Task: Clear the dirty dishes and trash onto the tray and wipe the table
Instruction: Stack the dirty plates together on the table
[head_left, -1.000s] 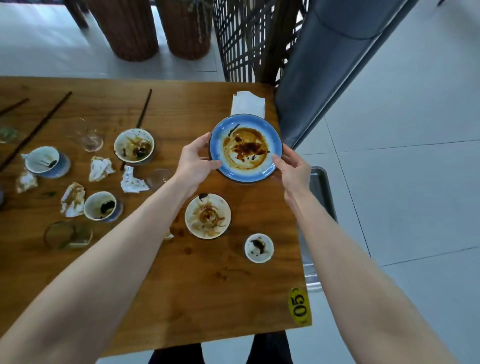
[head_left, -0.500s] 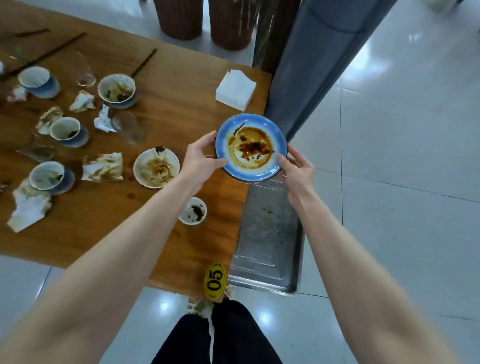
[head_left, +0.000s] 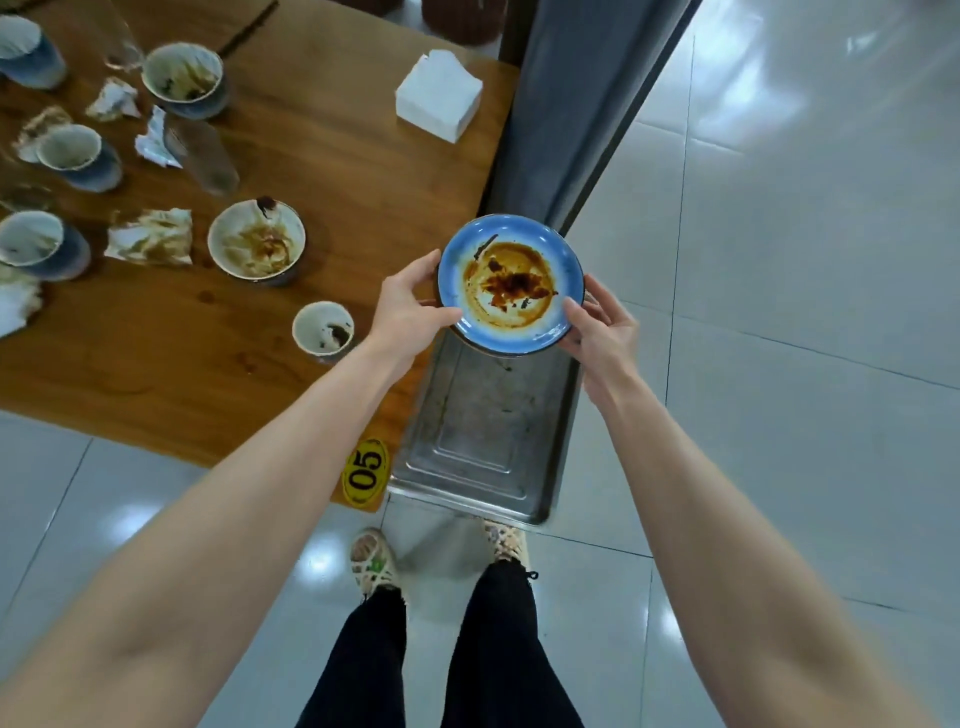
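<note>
Head view: blue plate (head_left: 511, 286) is held level between left hand (head_left: 410, 306) and right hand (head_left: 597, 332) — each hand curled round the rim on its own side — directly over the far end of the metal tray (head_left: 483, 441), whose long axis runs toward the person just beside the desk (head_left: 322, 171) edge. Plate is seen as round and shallow, smeared with brown sauce in the middle — a straight lowering is judged enough, neither hand being nearer.
</note>
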